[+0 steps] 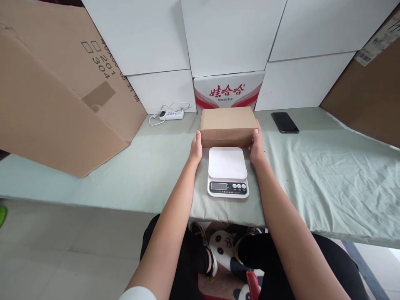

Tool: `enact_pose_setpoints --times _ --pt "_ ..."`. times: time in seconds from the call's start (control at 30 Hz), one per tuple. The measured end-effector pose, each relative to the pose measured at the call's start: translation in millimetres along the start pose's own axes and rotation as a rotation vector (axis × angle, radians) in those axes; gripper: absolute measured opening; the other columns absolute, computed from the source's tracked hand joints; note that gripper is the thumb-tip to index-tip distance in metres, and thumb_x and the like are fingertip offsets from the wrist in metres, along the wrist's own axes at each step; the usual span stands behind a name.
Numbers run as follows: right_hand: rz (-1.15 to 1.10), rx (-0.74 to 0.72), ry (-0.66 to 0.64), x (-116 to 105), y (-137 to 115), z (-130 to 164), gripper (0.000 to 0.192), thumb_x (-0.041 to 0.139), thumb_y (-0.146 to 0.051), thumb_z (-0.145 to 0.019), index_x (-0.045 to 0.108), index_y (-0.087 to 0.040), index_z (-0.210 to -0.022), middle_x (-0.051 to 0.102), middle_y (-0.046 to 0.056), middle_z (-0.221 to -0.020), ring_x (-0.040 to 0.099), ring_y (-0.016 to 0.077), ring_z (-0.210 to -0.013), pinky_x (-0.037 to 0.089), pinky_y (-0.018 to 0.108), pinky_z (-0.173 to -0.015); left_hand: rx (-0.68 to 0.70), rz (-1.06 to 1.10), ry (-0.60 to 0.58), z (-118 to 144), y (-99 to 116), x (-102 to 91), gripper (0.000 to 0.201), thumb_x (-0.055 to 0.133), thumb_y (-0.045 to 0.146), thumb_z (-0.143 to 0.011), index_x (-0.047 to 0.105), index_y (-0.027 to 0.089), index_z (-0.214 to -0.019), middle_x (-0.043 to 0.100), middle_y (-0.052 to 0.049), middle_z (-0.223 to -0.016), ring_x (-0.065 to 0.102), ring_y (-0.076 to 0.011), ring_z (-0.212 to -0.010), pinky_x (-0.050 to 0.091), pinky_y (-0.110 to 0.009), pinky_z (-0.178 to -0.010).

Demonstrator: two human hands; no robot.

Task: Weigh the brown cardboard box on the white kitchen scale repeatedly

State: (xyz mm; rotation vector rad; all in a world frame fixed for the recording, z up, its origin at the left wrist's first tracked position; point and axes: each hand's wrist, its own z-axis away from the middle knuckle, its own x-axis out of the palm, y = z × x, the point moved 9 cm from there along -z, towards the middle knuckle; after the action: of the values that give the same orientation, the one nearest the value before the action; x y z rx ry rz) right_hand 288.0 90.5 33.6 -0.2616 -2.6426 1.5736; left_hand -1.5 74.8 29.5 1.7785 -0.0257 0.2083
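Note:
A closed brown cardboard box (229,119) is held between my two hands, just behind a white kitchen scale (227,163). My left hand (196,146) grips its left side, thumb at the front corner. On the opposite side my right hand (256,143) presses the box, thumb near the front edge and fingers along the side. Bare and white, the scale's platform carries nothing, and its dark display below looks blank. Whether the box touches the table cannot be made out.
Pale green cloth (156,166) covers the table. White boxes (225,33) form a wall behind, with a red-lettered carton (229,89) at the bottom. A white power strip with cable (171,114) lies back left, a black phone (285,122) back right. Large cardboard sheets (62,91) flank the table.

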Motion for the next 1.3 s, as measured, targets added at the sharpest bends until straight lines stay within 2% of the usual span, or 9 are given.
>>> enact_pose_setpoints --times 0.13,0.3,0.43,0.6,0.73,0.87,0.97,1.07,1.3 --pt "-0.077 0.082 0.015 6 -12 4 0.097 0.049 -0.09 -0.099 0.037 -0.034 -0.177 0.042 0.004 -0.189 0.036 0.0306 -0.177 0.022 0.061 -0.15 0.061 -0.012 0.021 6 13 2.1 0.092 0.045 0.097 -0.098 0.076 0.022 -0.143 0.073 -0.016 -0.162 0.058 -0.0381 -0.165 0.044 -0.056 -0.139" --pt "0.01 -0.074 0.01 3 -65 10 0.103 0.051 -0.093 -0.096 0.029 -0.039 -0.18 0.029 0.002 -0.194 0.018 0.0362 -0.184 0.014 0.066 -0.151 0.206 -0.018 0.139 17 42 -1.4 0.098 0.051 0.103 -0.089 0.077 0.021 -0.136 0.077 -0.018 -0.155 0.062 -0.0405 -0.159 0.048 -0.054 -0.135" --pt "0.1 -0.201 0.023 -5 -104 21 0.098 0.045 -0.093 -0.098 0.027 -0.042 -0.18 0.03 0.002 -0.192 0.018 0.0398 -0.184 0.015 0.072 -0.149 0.3 0.001 0.127 35 62 1.2 0.092 0.047 0.098 -0.097 0.075 0.023 -0.143 0.076 -0.015 -0.156 0.064 -0.0369 -0.158 0.051 -0.048 -0.132" --pt "0.124 -0.272 0.067 -10 -121 26 0.098 0.044 -0.094 -0.097 0.031 -0.042 -0.179 0.038 0.005 -0.188 0.025 0.0439 -0.18 0.019 0.076 -0.147 0.385 -0.021 0.109 50 78 2.7 0.095 0.042 0.098 -0.098 0.072 0.025 -0.151 0.076 -0.013 -0.158 0.059 -0.0359 -0.163 0.049 -0.045 -0.133" --pt "0.152 -0.2 0.01 -12 -135 32 0.095 0.048 -0.092 -0.098 0.032 -0.043 -0.177 0.039 0.005 -0.187 0.028 0.0436 -0.179 0.02 0.078 -0.146 0.312 -0.031 0.118 59 82 -1.7 0.098 0.043 0.1 -0.096 0.071 0.026 -0.154 0.074 -0.013 -0.161 0.058 -0.0369 -0.164 0.048 -0.047 -0.136" --pt "0.204 -0.121 -0.045 -26 -156 63 0.085 0.049 -0.083 -0.103 0.034 -0.043 -0.177 0.04 0.005 -0.187 0.025 0.0412 -0.18 0.021 0.075 -0.147 0.306 -0.029 0.033 92 92 -2.3 0.096 0.04 0.097 -0.099 0.069 0.028 -0.158 0.071 -0.012 -0.165 0.053 -0.0353 -0.169 0.044 -0.047 -0.139" --pt "0.22 -0.086 -0.05 -35 -156 92 0.084 0.05 -0.08 -0.105 0.034 -0.041 -0.177 0.038 0.006 -0.188 0.024 0.0403 -0.181 0.021 0.074 -0.147 0.283 -0.024 0.023 121 88 -6.8 0.094 0.039 0.096 -0.1 0.069 0.028 -0.158 0.072 -0.013 -0.164 0.05 -0.0353 -0.17 0.041 -0.049 -0.141" --pt "0.194 -0.034 -0.038 -37 -142 112 0.082 0.049 -0.078 -0.107 0.032 -0.041 -0.178 0.034 0.006 -0.19 0.025 0.0396 -0.181 0.02 0.074 -0.147 0.247 -0.036 0.022 140 76 -9.8 0.091 0.04 0.094 -0.102 0.07 0.027 -0.157 0.072 -0.013 -0.163 0.05 -0.0351 -0.171 0.04 -0.049 -0.141" --pt "0.166 0.009 -0.035 -35 -130 121 0.085 0.052 -0.079 -0.104 0.035 -0.039 -0.177 0.036 0.007 -0.189 0.027 0.0411 -0.18 0.019 0.075 -0.147 0.222 -0.043 0.042 149 60 -15.5 0.088 0.037 0.09 -0.105 0.072 0.026 -0.154 0.072 -0.014 -0.164 0.049 -0.0355 -0.171 0.039 -0.05 -0.142"
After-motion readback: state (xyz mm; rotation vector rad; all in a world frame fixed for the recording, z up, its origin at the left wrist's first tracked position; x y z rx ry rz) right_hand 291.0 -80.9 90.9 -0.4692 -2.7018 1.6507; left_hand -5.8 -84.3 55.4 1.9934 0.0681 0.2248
